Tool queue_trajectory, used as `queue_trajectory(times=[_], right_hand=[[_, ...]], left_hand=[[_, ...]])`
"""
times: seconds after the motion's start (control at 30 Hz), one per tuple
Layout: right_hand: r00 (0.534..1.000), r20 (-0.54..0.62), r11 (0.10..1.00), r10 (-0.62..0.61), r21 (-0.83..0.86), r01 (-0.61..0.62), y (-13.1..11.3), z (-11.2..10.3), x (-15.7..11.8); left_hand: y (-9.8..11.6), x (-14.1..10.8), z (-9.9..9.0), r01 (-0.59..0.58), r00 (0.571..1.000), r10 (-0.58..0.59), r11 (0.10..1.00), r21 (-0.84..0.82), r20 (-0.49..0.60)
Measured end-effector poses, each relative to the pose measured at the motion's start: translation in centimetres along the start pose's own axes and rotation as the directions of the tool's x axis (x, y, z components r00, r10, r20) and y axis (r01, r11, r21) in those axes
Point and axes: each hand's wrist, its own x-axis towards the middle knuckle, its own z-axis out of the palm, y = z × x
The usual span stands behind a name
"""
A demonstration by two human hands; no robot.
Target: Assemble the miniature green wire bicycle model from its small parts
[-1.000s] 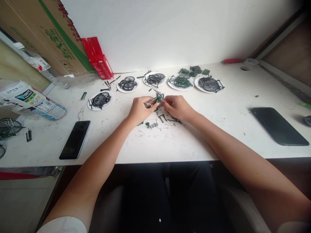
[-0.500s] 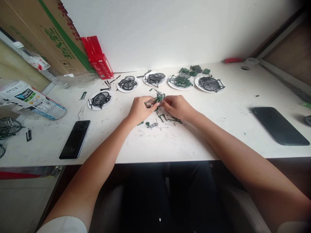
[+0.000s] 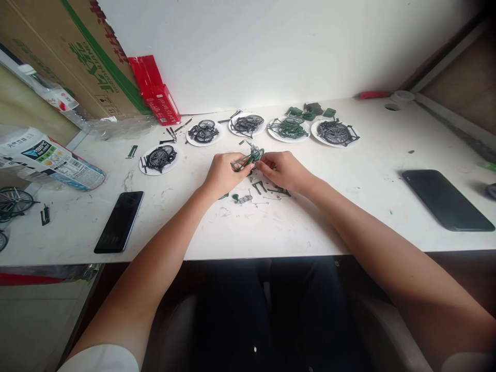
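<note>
Head view: green bicycle frame (image 3: 254, 155) between left grip (image 3: 223, 173), right grip (image 3: 284, 168).

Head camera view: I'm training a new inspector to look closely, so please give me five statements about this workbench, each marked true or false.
1. The left hand holds a green model bicycle. True.
2. The right hand lies flat on the bench, away from the bicycle. False: the right hand is raised, its fingertips at the green model bicycle.
3. Five white plates bear bicycle parts. True.
4. The red box stands at the bench's front edge. False: the red box is at the back, beside the cardboard box.
5. Small loose parts lie on the bench nearer the camera than the bicycle. True.
</note>
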Motion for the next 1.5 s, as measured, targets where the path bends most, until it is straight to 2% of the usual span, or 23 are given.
queue_trajectory(times=[0.53,1.5], right_hand=[[0.999,0.042,0.999,-0.017,-0.037,0.019,-0.15,-0.27,-0.08],[0.999,0.042,0.998,-0.035,-0.048,0.037,0.10,-0.21,-0.07]], left_hand=[[0.15,0.02,-0.16,0.015,0.999,-0.016,0.999,0.028,0.043],[0.19,0.06,-0.19,-0.016,0.999,0.014,0.999,0.047,0.045]])
